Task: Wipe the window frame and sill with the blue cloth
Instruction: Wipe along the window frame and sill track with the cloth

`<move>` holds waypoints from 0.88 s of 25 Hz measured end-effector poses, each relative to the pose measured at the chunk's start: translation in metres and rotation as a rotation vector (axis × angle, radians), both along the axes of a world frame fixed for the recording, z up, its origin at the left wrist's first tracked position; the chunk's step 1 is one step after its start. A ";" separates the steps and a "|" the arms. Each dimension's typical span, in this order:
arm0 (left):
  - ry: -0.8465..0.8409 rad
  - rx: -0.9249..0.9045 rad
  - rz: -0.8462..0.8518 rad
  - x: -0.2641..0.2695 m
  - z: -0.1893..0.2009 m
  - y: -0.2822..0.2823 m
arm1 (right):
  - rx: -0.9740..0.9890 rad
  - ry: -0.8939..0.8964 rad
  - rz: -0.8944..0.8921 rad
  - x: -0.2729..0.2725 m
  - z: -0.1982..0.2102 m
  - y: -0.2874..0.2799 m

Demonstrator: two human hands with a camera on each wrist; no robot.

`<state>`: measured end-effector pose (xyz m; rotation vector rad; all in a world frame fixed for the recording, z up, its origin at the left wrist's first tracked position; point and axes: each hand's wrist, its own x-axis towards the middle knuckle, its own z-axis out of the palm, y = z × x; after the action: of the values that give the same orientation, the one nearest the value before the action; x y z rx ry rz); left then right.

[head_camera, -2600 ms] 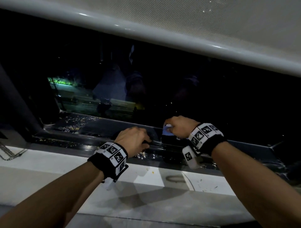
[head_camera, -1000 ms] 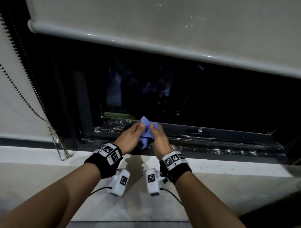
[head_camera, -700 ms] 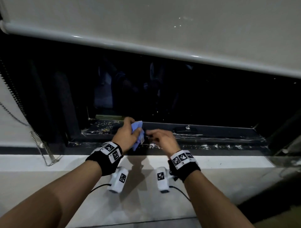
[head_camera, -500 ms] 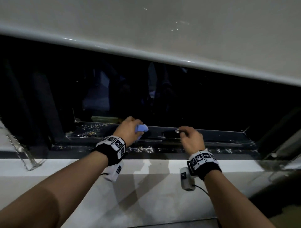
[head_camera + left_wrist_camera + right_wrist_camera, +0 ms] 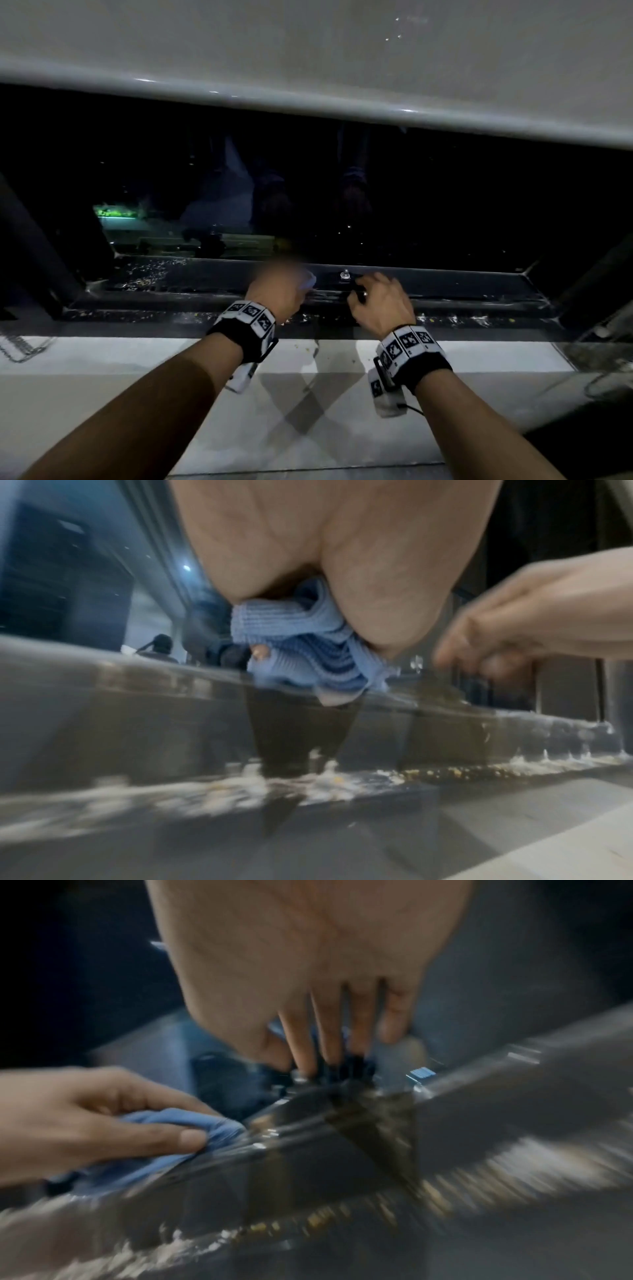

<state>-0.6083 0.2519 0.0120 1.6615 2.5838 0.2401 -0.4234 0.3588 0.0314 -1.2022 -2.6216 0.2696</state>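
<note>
My left hand grips the bunched blue cloth and presses it on the dark lower window frame; the hand is motion-blurred. The left wrist view shows the cloth squeezed under the palm against the frame's top edge. Just to the right, my right hand curls its fingers round a black window handle on the same rail. The right wrist view has my left hand with the cloth at the left. The white sill lies below both wrists.
Yellowish crumbs and white grime lie along the frame's track and its front ledge. A roller blind's bottom bar hangs above the dark glass. A bead chain rests on the sill at far left.
The cloth went from both hands into the left hand alone. My right hand moved right along the rail and took the black handle. The left hand has slid right with the cloth.
</note>
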 end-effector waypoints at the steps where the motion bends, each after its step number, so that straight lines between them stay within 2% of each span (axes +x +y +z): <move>1: 0.022 -0.028 -0.009 -0.005 -0.001 -0.008 | 0.086 0.073 0.052 -0.006 0.004 -0.001; 3: 0.007 -0.079 0.050 -0.022 -0.003 -0.024 | 0.153 0.162 0.211 -0.023 0.008 -0.003; 6: 0.016 -0.109 0.186 -0.048 -0.012 -0.039 | 0.062 0.004 0.372 -0.044 0.001 -0.014; 8: 0.025 -0.109 0.185 -0.047 -0.022 -0.034 | 0.069 -0.103 0.382 -0.050 -0.006 -0.016; 12: -0.017 -0.089 0.183 -0.022 -0.001 -0.055 | 0.122 -0.236 0.391 -0.061 -0.011 -0.023; 16: -0.040 -0.089 0.375 -0.079 0.007 -0.110 | 0.081 -0.317 0.408 -0.079 -0.005 -0.029; 19: 0.113 -0.173 0.311 -0.085 0.011 -0.106 | 0.015 -0.308 0.403 -0.086 -0.006 -0.030; 22: 0.097 -0.119 0.221 -0.067 0.012 -0.082 | 0.026 -0.268 0.391 -0.086 -0.011 -0.028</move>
<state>-0.6753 0.1696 0.0242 1.3829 2.7917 0.0145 -0.5093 0.3305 0.0208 -0.7515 -3.0738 0.1499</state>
